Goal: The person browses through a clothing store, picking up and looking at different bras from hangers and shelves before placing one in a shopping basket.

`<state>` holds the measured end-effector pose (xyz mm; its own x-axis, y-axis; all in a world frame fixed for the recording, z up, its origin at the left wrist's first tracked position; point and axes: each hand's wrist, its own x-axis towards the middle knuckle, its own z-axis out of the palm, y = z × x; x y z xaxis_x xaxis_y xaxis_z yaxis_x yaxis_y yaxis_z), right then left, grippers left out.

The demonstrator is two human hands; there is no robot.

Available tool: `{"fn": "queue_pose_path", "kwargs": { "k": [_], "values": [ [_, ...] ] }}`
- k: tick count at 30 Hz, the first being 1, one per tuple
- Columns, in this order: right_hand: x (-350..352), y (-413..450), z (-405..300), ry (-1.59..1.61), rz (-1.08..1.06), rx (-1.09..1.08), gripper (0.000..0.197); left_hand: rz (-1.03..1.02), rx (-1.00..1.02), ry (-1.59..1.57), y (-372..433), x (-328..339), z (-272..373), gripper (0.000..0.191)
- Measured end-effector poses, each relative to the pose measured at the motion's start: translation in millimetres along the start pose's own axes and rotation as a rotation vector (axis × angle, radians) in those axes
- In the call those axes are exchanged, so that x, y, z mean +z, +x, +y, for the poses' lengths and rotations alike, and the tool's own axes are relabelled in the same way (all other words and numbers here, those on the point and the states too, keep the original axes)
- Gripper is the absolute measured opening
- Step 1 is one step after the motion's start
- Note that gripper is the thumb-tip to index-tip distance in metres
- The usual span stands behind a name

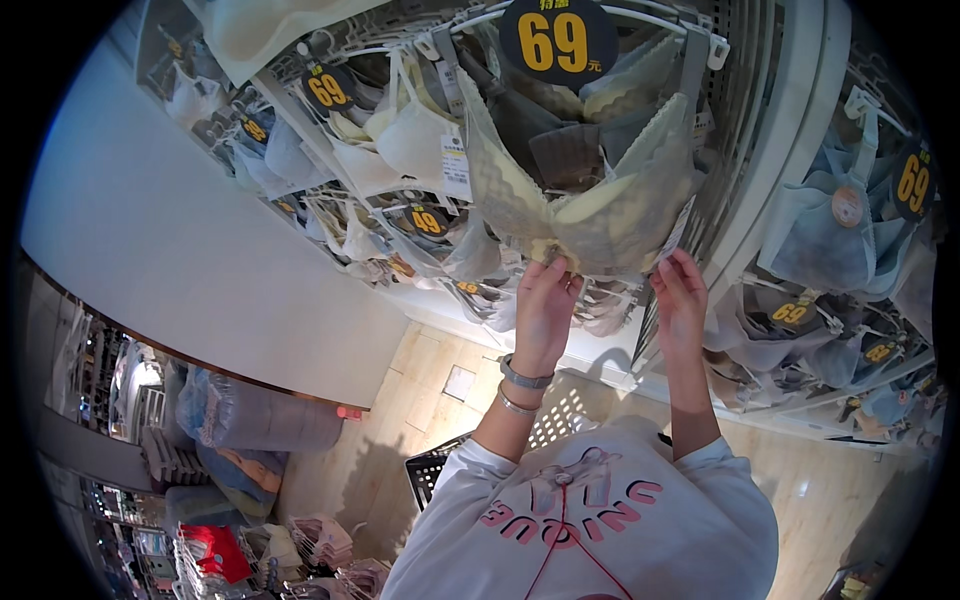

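Observation:
A pale yellow-grey lace bra hangs at the front of a display rail, its cups facing up toward me. My left hand, with a watch and a bracelet at the wrist, pinches the lower middle edge of the bra, thumb on top. On the right, the fingers of my right hand are closed at the lower side of the same bra, where a white paper tag with print hangs. Whether they grip the tag, the fabric or both is hard to tell. A round black price sign sits above the bra.
White and cream bras hang close by on the left, and light blue bras on the right. A white panel stands at left. Below me are a black perforated basket, the wooden floor and plastic-wrapped bundles.

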<state>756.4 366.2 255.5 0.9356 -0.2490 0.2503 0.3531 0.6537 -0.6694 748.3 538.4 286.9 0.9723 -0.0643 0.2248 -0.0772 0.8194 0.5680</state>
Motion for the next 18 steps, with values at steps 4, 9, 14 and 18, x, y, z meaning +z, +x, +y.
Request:
{"fn": "queue_pose_path", "kwargs": {
  "k": [4,9,14,18],
  "values": [
    [-10.1,-0.4,3.7,-0.03,0.046,0.02,0.023,-0.023,0.002,0.016,9.3,-29.5,-8.1,0.02],
    [-39.1,2.7,7.6,-0.236,0.042,0.106,0.023,0.466,0.02,-0.003,15.1,-95.3,-18.8,0.023],
    [-64.6,-3.9,55.0,-0.381,-0.048,0.348,0.023,0.555,-0.078,-0.142,24.6,-159.5,-56.0,0.013],
    [-68.8,-15.1,83.5,-0.379,-0.1,0.586,0.024,0.692,-0.247,-0.444,43.6,-177.0,-96.5,0.022]
  ]
}}
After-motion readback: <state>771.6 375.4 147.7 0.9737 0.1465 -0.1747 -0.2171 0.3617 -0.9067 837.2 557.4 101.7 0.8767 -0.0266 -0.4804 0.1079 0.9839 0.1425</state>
